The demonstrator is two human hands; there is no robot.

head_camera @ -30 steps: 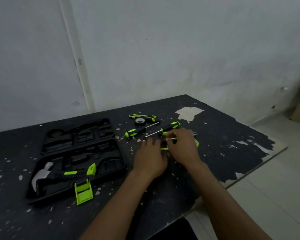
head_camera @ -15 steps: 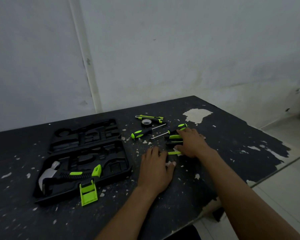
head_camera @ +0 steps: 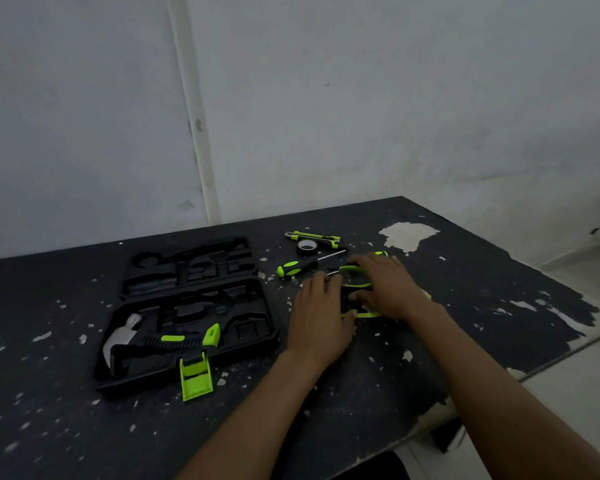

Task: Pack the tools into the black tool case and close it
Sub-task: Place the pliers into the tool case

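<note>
The black tool case [head_camera: 272, 336] lies open on the left of the table, lid [head_camera: 187, 268] flat behind it. A hammer [head_camera: 118, 341] with a black and green handle sits in its front slot. A green latch [head_camera: 196, 375] sticks out at the front. My right hand [head_camera: 388, 289] covers green-handled pliers [head_camera: 356, 285], thumb and fingers curled on the handles. My left hand [head_camera: 321, 313] lies flat beside them, fingertips touching the pliers. More green handle [head_camera: 364, 315] shows below the hands; what it belongs to is hidden.
Behind the hands lie a screwdriver [head_camera: 295, 267], a roll of black tape [head_camera: 306, 247] and a utility knife [head_camera: 312, 236]. A second screwdriver's green end [head_camera: 381, 253] peeks past my right fingers. The table's right edge [head_camera: 520, 379] drops to a tiled floor.
My left hand slid forward until its fingertips reached the pliers. My right hand stayed on the tools, its fingers now curled on the handles.
</note>
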